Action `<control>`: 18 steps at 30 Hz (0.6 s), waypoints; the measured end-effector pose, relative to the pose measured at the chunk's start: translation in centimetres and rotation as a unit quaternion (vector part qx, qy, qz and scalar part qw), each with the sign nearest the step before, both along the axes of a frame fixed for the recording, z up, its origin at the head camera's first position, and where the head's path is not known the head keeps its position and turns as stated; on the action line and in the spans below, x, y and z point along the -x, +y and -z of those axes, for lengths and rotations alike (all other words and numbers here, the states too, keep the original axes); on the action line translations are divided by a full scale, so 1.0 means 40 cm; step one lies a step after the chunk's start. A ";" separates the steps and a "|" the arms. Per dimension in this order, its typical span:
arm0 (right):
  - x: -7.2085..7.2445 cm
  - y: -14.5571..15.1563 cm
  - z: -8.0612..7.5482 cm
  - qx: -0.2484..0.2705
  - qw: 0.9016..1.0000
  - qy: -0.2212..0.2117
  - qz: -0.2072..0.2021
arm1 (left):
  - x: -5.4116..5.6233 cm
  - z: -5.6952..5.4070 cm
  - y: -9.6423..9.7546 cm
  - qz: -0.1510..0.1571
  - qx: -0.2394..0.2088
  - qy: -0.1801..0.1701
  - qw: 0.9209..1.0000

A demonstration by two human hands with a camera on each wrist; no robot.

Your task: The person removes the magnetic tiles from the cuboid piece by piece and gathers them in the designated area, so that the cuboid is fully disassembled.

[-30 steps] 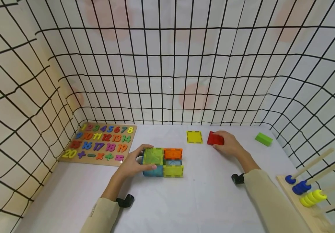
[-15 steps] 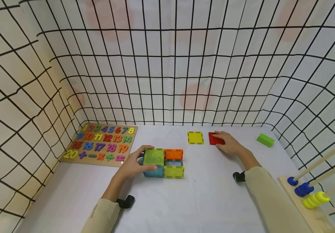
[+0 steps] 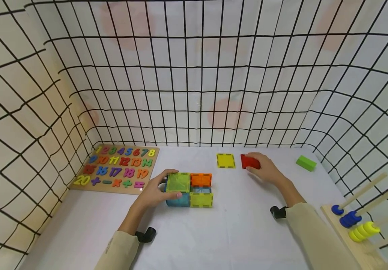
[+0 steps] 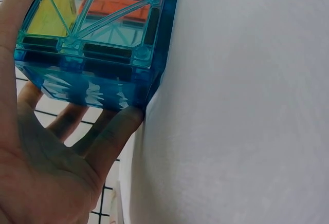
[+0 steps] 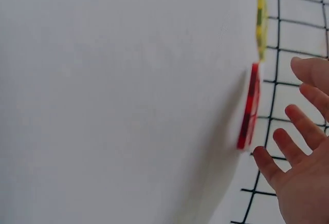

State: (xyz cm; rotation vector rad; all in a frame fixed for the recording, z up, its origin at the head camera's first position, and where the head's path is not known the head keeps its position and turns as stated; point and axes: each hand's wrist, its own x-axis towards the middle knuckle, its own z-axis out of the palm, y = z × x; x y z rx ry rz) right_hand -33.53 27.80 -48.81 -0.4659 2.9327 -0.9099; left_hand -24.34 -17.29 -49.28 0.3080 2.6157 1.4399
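Note:
My left hand grips the left end of a box built of magnetic tiles, thumb at the front and fingers behind. Its tiles are blue, yellow-green and orange; a green one covers the left half of the top. In the left wrist view, a blue tile wall lies between thumb and fingers. My right hand is over a red square tile lying flat, partly hiding it. The right wrist view shows the fingers spread beside the tile's edge, not pinching it. A yellow square tile lies just left.
A wooden number puzzle board lies at the back left. A green block rests at the far right. Nearer on the right stands a wooden peg abacus with blue and yellow rings. Black wire mesh encloses the back and sides.
My right hand shifts slightly over the red tile, drawing back a little half a second ago and then covering more of it. My left hand keeps its grip on the tile box.

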 end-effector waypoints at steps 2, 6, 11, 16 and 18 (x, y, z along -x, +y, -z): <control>-0.018 -0.011 -0.010 0.022 1.000 0.001 0.005 | -0.001 -0.002 -0.001 0.000 -0.002 0.003 1.000; -0.055 -0.036 -0.030 0.076 0.997 -0.011 0.017 | -0.002 -0.011 -0.003 0.000 0.004 0.011 1.000; -0.098 -0.067 -0.035 0.127 0.992 -0.015 0.009 | -0.002 -0.016 -0.003 0.006 0.011 0.015 1.000; -0.146 -0.106 -0.038 0.152 0.988 -0.012 -0.006 | -0.003 -0.010 -0.001 0.003 0.006 0.013 1.000; -0.165 -0.121 -0.039 0.154 0.988 -0.014 -0.010 | -0.004 -0.007 0.001 0.002 0.002 0.012 1.000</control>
